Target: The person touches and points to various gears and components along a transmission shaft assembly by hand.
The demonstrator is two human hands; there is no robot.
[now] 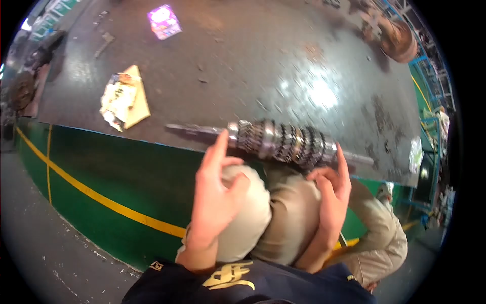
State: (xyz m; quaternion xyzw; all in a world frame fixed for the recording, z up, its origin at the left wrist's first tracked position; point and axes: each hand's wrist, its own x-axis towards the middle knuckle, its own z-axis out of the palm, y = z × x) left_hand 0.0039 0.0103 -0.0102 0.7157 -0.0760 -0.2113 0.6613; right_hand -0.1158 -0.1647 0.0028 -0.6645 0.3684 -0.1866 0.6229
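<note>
A transmission shaft (277, 140) carrying a stack of toothed gears lies along the near edge of the metal table. Its thin bare end points left, and a narrower end reaches out to the right. My left hand (216, 190) is open, with the index finger stretched to the left end of the gear stack and the fingertip right at the shaft. On the other side, my right hand (331, 195) is also open. Its index fingertip reaches the right end of the stack, while the other fingers curl loosely below the table edge.
The dark metal table (228, 76) bears a crumpled wrapper on brown card (132, 101), a purple printed packet (164, 22) and a rusty round metal part (400, 40). White plastic (415, 154) lies at the right edge. A beige trouser leg (385, 243) shows at lower right.
</note>
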